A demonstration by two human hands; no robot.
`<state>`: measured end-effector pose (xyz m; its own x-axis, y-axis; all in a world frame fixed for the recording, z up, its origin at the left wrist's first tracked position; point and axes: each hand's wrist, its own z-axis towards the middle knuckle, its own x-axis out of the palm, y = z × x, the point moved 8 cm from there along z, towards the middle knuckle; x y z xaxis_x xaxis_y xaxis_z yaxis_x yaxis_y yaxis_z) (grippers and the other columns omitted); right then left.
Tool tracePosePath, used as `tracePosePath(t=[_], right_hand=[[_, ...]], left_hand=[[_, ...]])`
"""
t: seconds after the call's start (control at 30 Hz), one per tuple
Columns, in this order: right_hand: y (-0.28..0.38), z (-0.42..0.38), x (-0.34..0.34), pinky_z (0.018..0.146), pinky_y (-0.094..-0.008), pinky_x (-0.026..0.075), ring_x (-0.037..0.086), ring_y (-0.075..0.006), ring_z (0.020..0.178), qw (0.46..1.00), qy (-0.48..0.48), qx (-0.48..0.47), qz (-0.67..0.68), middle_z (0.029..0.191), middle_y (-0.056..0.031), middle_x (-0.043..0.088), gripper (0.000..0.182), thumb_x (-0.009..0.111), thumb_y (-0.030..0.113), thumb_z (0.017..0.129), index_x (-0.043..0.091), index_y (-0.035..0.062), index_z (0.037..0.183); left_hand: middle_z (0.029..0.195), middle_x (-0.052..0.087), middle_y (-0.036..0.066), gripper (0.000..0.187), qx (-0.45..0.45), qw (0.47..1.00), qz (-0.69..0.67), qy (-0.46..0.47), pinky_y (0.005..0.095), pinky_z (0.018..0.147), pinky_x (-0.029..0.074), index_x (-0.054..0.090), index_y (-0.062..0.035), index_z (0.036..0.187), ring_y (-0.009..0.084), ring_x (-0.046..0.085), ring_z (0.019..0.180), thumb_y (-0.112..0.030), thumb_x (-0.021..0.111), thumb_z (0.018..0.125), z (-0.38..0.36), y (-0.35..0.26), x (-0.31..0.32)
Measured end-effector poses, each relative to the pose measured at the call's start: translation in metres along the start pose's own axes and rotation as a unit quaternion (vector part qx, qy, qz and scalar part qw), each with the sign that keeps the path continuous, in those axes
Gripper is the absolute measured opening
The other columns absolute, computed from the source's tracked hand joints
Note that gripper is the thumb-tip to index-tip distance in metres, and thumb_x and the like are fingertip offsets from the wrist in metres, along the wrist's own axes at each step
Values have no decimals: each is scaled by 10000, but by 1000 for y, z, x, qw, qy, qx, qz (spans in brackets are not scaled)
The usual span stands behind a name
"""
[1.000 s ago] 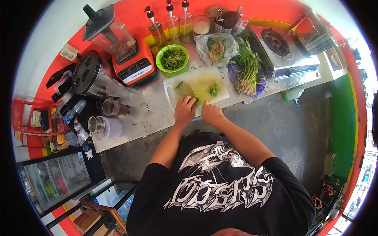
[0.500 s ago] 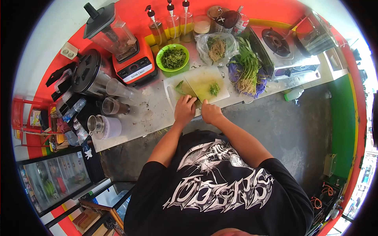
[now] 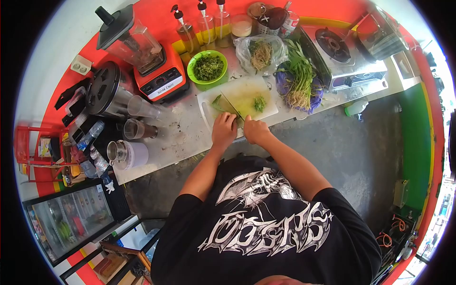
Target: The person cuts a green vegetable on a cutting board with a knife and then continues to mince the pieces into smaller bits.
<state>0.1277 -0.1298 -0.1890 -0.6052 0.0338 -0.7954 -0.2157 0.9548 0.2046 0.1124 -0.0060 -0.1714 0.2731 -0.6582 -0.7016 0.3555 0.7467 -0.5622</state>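
A white cutting board (image 3: 266, 88) lies on the counter. My right hand (image 3: 256, 130) is closed round the handle of a knife (image 3: 232, 104), whose blade slants up and left across the board. Just left of the blade, my left hand (image 3: 224, 129) presses on green leaves (image 3: 217, 103), its fingers together; part of the leaves is hidden beneath it. Right of the blade sits a small pile of chopped greens (image 3: 259, 103). Behind the board stands a green bowl (image 3: 207, 83) of chopped greens.
Leafy stalks with roots (image 3: 300, 80) lie right of the board, beside a plastic bag (image 3: 246, 54) of roots. A red blender (image 3: 161, 83), pump bottles (image 3: 207, 28), clear cups (image 3: 140, 128) and a gas stove (image 3: 351, 71) stand on the counter.
The knife blade has shifted slightly and my right hand has moved a little to the right. My left hand stays on the leaves.
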Motion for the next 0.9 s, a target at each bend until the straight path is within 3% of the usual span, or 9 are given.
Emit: tracePosePath(t=[0.23,0.4,0.67,0.9], right_hand=[[6,-9,4,866,-453,584,727,-392,1016,1000,-4,1,-19,1042,-257,727,399,698,95,843,466,-36,1140],[7,0,6,855,-458,588,732,-392,1002,998,-58,-7,6,1022,-242,730,337,642,121,888,472,-40,1131],[6,-5,13,862,-470,584,724,-413,1012,999,-34,2,-13,1047,-262,724,328,629,115,889,470,-41,1131],[8,10,-5,875,-479,577,718,-421,1029,999,-15,-21,-19,1041,-268,724,329,623,100,884,467,-42,1136]], left_hand=[[958,613,107,173,6,1000,13,-9,450,799,499,669,-47,1011,335,603,918,-49,676,838,0,0,0],[953,613,108,166,10,1000,5,-8,447,794,502,667,-48,1001,335,605,917,-51,673,835,3,-3,-2],[974,611,111,194,-12,1000,8,-6,457,821,497,651,-47,1052,335,595,940,-72,647,859,1,3,0],[948,617,120,133,-9,1000,16,2,458,804,493,635,-41,984,347,600,926,-62,657,854,1,1,0]])
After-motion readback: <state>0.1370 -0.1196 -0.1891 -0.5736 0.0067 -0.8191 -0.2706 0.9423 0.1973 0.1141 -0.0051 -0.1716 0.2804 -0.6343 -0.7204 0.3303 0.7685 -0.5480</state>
